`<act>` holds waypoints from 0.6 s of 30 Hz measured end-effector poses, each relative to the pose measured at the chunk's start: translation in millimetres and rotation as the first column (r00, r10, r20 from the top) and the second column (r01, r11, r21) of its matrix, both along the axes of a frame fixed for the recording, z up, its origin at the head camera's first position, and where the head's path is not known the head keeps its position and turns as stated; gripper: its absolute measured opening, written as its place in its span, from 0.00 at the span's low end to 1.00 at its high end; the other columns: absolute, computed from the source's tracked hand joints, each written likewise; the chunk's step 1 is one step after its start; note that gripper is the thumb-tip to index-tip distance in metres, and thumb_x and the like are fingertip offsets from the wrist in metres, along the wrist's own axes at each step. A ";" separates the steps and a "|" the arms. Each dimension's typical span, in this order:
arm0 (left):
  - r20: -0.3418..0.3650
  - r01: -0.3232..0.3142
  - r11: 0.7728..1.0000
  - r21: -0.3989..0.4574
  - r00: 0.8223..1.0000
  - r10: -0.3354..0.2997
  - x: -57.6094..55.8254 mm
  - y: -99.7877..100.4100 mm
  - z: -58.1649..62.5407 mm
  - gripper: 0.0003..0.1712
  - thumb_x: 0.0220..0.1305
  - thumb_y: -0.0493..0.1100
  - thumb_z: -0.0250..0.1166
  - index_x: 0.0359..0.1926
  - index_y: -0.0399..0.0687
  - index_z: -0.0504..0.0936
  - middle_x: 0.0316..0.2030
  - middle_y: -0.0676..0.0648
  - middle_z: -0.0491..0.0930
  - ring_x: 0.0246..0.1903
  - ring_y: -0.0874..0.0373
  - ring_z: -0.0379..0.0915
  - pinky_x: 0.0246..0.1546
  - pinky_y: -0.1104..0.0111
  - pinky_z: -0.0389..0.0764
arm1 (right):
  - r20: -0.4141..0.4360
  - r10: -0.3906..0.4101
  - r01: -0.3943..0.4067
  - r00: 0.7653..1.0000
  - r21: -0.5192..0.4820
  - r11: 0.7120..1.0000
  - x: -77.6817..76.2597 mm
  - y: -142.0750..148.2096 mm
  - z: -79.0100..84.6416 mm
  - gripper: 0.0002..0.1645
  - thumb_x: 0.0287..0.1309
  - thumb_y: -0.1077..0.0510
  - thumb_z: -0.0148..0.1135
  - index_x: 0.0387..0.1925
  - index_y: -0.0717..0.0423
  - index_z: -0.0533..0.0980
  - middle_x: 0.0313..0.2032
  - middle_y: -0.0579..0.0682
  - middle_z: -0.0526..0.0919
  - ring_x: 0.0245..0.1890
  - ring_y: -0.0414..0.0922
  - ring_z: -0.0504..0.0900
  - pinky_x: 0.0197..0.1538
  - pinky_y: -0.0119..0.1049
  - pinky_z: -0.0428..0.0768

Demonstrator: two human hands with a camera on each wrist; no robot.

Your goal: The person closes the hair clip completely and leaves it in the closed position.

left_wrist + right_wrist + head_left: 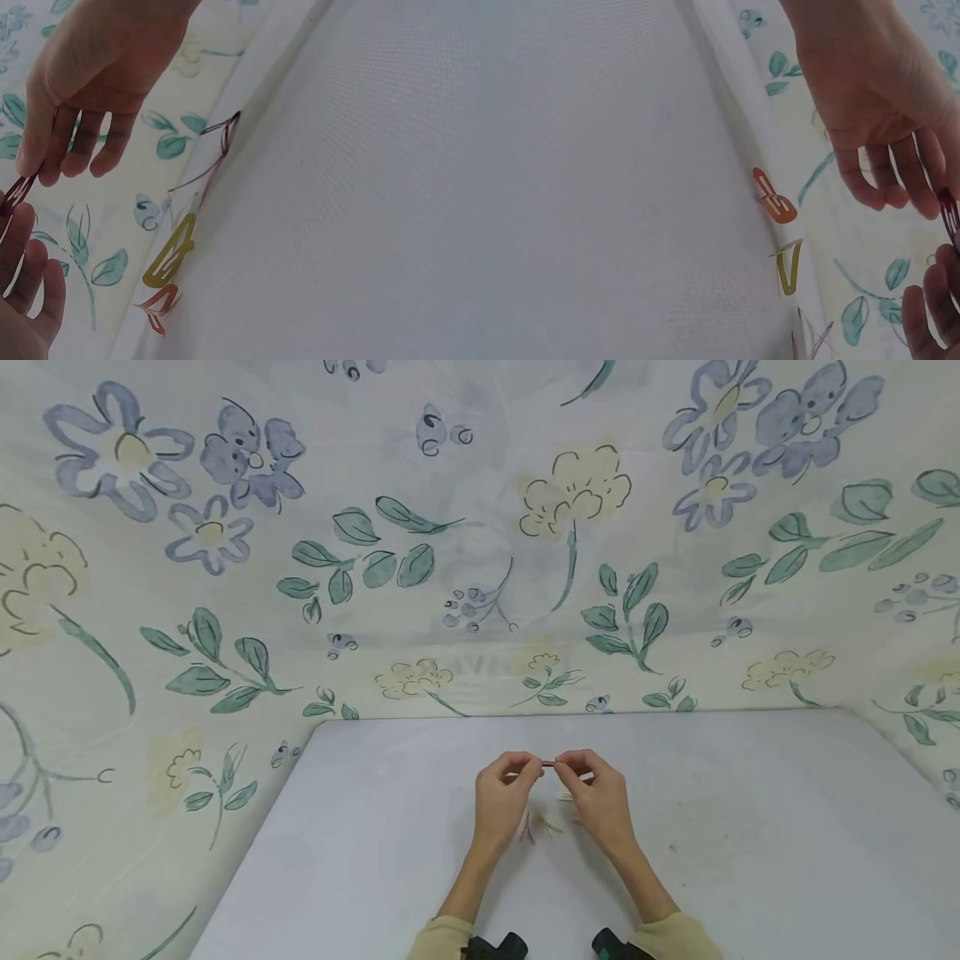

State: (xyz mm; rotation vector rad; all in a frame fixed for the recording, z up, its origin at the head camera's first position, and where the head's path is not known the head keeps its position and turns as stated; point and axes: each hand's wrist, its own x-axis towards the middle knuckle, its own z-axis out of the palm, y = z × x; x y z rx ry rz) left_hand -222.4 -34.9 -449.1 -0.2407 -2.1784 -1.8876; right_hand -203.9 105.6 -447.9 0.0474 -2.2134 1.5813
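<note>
The left hand (501, 797) is seen with thumb and fingertips pinched on one end of a dark red clip (548, 764); the clip is held above the table (337, 860), between the hands; its other end is pinched by the right hand (603, 793). On the table below, from left to right, a dark clip (227, 139), a yellow clip (792, 274) and an orange clip (780, 210) are laid near one another. Above the table, on the flowered cloth (480, 552), faint letter-like marks (474, 666) are shown, too pale to be read. By the head view alone, yellow sleeves (442, 937) are shown; there the red clip is seen as a thin bar, while its slots are shown by both wrist views; the orange clip, partly covered by the right hand in the head view, is plainly seen in the right wrist view.
</note>
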 end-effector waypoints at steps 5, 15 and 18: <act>-0.012 0.024 1.000 -0.016 1.000 -0.024 -1.2 -3.8 1.5 0.06 0.63 0.44 0.67 0.34 0.48 0.86 0.29 0.51 0.85 0.34 0.59 0.79 0.39 0.66 0.76 | -0.001 0.028 -0.028 1.000 -0.010 1.000 -1.1 1.2 0.6 0.03 0.60 0.60 0.68 0.36 0.54 0.83 0.31 0.48 0.85 0.32 0.43 0.78 0.31 0.29 0.74; -0.004 0.092 0.989 -0.112 0.996 -0.093 -11.4 -13.9 14.7 0.03 0.62 0.39 0.68 0.35 0.44 0.86 0.33 0.48 0.86 0.34 0.61 0.79 0.38 0.70 0.78 | -0.054 0.136 -0.126 0.989 0.148 0.981 -9.9 8.2 12.1 0.03 0.60 0.61 0.67 0.35 0.56 0.83 0.30 0.46 0.85 0.32 0.42 0.78 0.34 0.31 0.76; 0.016 0.115 0.985 -0.131 0.993 -0.114 -13.9 -16.8 21.4 0.04 0.63 0.38 0.67 0.35 0.41 0.86 0.32 0.44 0.86 0.33 0.57 0.79 0.38 0.69 0.79 | -0.083 0.162 -0.141 0.983 0.216 0.966 -13.2 9.9 16.9 0.03 0.60 0.61 0.67 0.36 0.57 0.82 0.30 0.46 0.85 0.31 0.41 0.79 0.34 0.31 0.77</act>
